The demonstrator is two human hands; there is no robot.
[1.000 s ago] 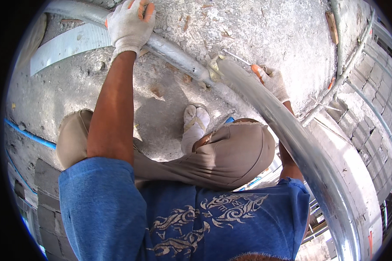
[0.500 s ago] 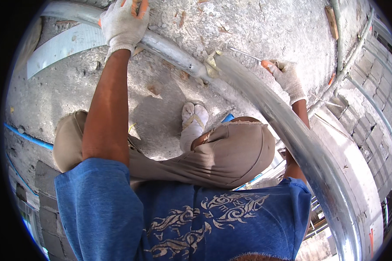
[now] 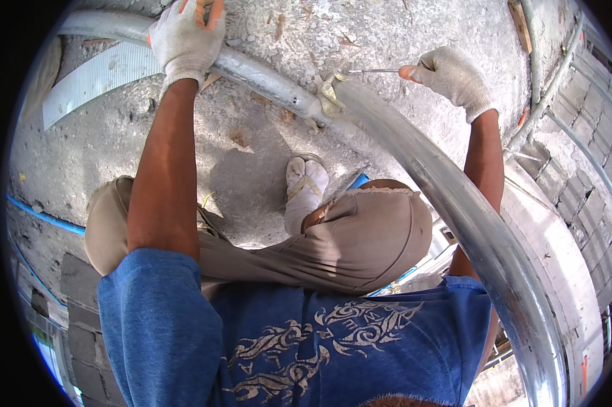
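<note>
Two thick grey metal pipes meet near the upper middle. My left hand, in a white knitted glove with orange fingertips, is closed around the left pipe. The right pipe runs from that meeting point down to the lower right; a pale yellowish rim of material surrounds its near-joint end. In my gloved right hand is a thin metal rod, pinched between thumb and fingers. Its tip points left and lies just above the pipe end in the picture; whether they touch I cannot tell. Its handle end is hidden.
Rough concrete lies under the pipes, with a corrugated strip at the left. A blue hose reaches my knee. Thinner pipes and grey blocks stand at the right. My sandalled foot is below the joint.
My right hand has moved up and slightly right, turning the rod from slanted to nearly level. Its tip has come nearer the pipe end. My left hand has shifted slightly left, still around the pipe.
</note>
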